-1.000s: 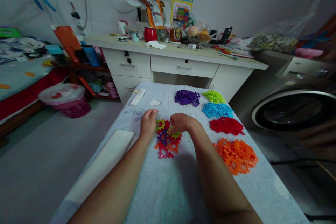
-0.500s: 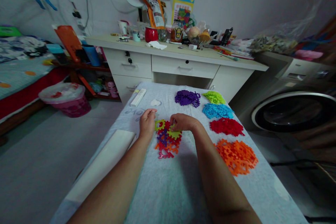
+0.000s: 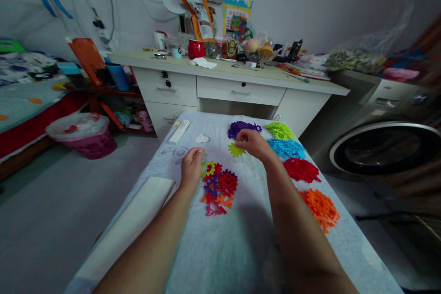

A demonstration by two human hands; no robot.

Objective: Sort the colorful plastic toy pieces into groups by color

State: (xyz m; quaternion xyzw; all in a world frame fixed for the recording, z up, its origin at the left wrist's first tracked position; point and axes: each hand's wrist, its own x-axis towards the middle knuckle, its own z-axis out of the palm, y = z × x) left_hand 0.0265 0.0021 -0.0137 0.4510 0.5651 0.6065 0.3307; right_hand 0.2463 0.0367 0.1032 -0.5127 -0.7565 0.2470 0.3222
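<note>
My right hand [image 3: 253, 142] pinches a yellow-green toothed plastic building piece [image 3: 235, 149] above the cloth, just in front of the purple pile [image 3: 243, 128]. My left hand [image 3: 192, 167] is closed, its fingers curled together, at the left side of a mixed heap of toothed pieces [image 3: 228, 183] in red, purple and orange. Right beside its fingers is a yellow-green square frame piece [image 3: 208, 169]; whether the hand touches it I cannot tell. Anything inside the left fingers is hidden.
Sorted piles of green [image 3: 279, 130], blue [image 3: 286, 148], red [image 3: 302, 170] and orange pieces [image 3: 320, 209] line the table's right side. At left lie a white narrow box [image 3: 179, 132] and a long white object [image 3: 138, 220]. A desk [image 3: 241, 83] stands beyond.
My right hand has lifted the yellow-green piece off the mixed heap and carried it away and to the right, uncovering a red piece. My left hand stays by the heap.
</note>
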